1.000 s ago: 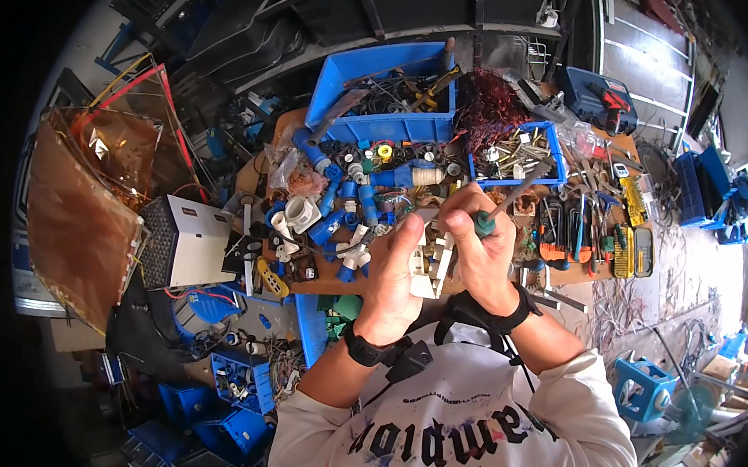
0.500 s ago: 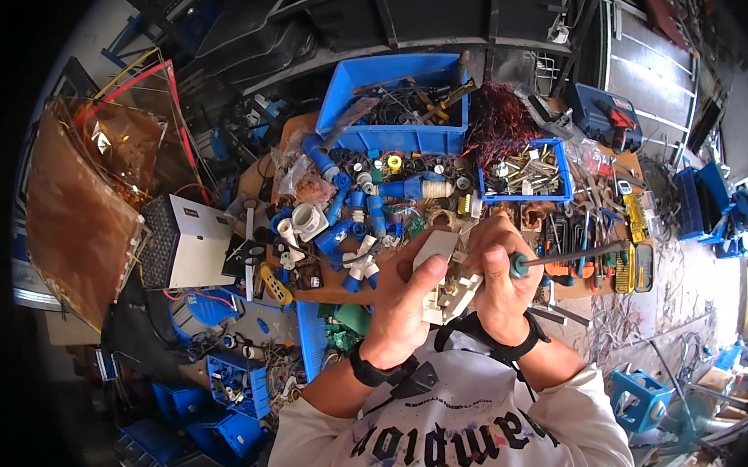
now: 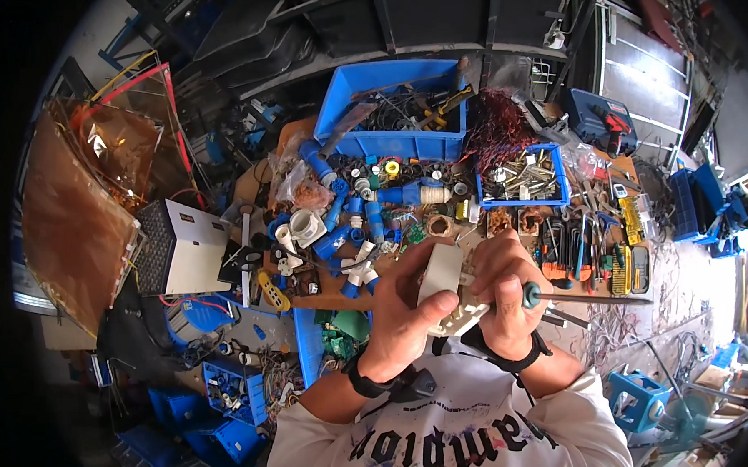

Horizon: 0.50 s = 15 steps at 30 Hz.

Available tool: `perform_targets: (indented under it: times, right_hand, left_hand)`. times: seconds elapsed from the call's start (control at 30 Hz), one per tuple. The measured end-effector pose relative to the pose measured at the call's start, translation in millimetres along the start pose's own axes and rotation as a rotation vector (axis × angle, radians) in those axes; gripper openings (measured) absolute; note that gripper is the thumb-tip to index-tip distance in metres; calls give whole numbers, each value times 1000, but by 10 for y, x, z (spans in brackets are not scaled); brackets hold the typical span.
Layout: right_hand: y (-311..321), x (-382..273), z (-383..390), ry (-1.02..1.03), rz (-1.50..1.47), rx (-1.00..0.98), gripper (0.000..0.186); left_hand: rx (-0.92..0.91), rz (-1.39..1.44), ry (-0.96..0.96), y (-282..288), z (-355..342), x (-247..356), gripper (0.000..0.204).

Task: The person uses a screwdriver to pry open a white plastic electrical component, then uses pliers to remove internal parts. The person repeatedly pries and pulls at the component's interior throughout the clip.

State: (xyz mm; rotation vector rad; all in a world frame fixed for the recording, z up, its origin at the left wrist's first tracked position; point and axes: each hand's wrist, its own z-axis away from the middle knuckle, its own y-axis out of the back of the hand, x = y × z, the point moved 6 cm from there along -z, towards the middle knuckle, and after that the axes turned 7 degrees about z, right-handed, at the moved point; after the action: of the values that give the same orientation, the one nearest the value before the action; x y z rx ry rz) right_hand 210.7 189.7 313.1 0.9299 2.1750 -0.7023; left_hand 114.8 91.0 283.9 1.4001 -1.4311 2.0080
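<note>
Currently, left hand [image 3: 402,322] clamps fingers on off-white plastic piece [image 3: 441,274]; right hand [image 3: 506,314], fingers curled inward, clutches green-handled screwdriver [image 3: 586,299] pointing rightward.

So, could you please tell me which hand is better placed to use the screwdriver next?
Probably the right hand: it holds the green-handled screwdriver, while the left hand grips the pale plastic part.

Workshop: tools [image 3: 582,234], apparently pipe fittings [image 3: 333,242]

Left hand [image 3: 406,310] gripping cream plastic housing [image 3: 444,272]. Right hand [image 3: 504,302], on housing's right side, holding green-handled screwdriver [image 3: 584,299]. Large blue bin [image 3: 394,145] beyond housing.
</note>
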Motion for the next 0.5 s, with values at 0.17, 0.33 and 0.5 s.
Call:
perform_targets:
  times: [0.17, 0.33, 0.5]
  right_hand:
    - [-14, -115, -33, 21, -39, -31, 36]
    - [39, -142, -19, -2, 8, -38, 33]
    - [79, -151, 14, -36, 3, -69, 28]
  left_hand:
    - [-35, 8, 16, -43, 47, 42, 79]
    - [-18, 54, 44, -91, 64, 14, 79]
    - [-39, 74, 69, -76, 83, -41, 76]
